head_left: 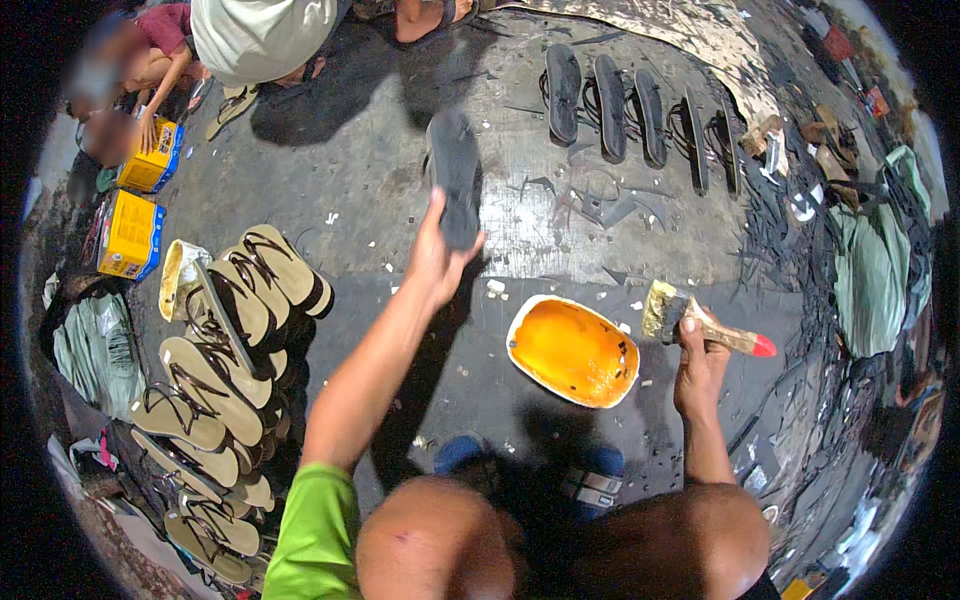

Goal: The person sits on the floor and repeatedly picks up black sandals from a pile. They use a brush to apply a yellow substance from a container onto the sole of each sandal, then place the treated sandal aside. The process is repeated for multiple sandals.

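Covering the dark sole's (pixel 455 175) lower end, the outstretched left hand (pixel 435 262) is gripping it; the right hand (pixel 697 362) is clutching a glue brush (pixel 700 322)

The black sandal sole (pixel 455 178) is looking matt and rubbery. The glue tray (pixel 573 351) is gleaming wet and glossy orange. The paintbrush (pixel 700 325) is showing a wooden handle and stiff, glue-caked bristles; the concrete floor (pixel 380 160) is looking rough.
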A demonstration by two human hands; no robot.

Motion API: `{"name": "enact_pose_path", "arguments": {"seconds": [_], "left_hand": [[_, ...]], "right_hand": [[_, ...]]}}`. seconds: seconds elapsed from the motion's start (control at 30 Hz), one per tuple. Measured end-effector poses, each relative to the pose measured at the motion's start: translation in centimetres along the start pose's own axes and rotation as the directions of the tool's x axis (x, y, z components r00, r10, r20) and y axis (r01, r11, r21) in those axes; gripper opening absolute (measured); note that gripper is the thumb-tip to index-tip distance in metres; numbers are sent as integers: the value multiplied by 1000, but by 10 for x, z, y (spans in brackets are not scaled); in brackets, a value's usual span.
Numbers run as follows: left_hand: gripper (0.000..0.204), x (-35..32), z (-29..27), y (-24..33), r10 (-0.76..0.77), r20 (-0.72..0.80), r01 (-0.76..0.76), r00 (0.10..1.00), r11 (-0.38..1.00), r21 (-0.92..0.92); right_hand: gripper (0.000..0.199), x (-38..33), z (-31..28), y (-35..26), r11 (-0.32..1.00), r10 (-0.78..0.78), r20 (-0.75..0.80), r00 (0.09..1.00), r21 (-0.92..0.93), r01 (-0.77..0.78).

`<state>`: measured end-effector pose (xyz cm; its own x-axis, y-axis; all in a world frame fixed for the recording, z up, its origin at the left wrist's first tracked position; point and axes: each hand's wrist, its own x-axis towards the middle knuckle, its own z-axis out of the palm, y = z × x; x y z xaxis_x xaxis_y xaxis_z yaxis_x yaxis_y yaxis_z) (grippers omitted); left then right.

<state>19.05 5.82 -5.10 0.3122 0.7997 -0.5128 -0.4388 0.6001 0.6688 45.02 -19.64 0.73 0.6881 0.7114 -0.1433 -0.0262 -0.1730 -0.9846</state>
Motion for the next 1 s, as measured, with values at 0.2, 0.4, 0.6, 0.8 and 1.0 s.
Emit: {"name": "enact_pose_path", "arguments": {"seconds": [0.2,0.4,0.6,0.8,1.0], "left_hand": [[63,184,86,7,34,13,-35,999,996,80],[70,238,118,-4,71,-70,-65,995,994,90],[63,116,85,-8,309,-83,-266,947,906,329],[39,-93,-49,68,846,204,-370,493,-9,929],[87,-191,-214,125,967,-151,510,205,27,860]], "right_hand": [[30,3,-10,-2,988,8,-2,1000,-156,-8],[23,-19,-19,-8,953,112,223,968,-299,-41],[21,-22,30,-14,502,-129,604,786,-644,577],[19,-23,44,-7,223,-184,701,689,-653,724],[20,-51,5,-27,681,-427,561,709,-317,661]]}}
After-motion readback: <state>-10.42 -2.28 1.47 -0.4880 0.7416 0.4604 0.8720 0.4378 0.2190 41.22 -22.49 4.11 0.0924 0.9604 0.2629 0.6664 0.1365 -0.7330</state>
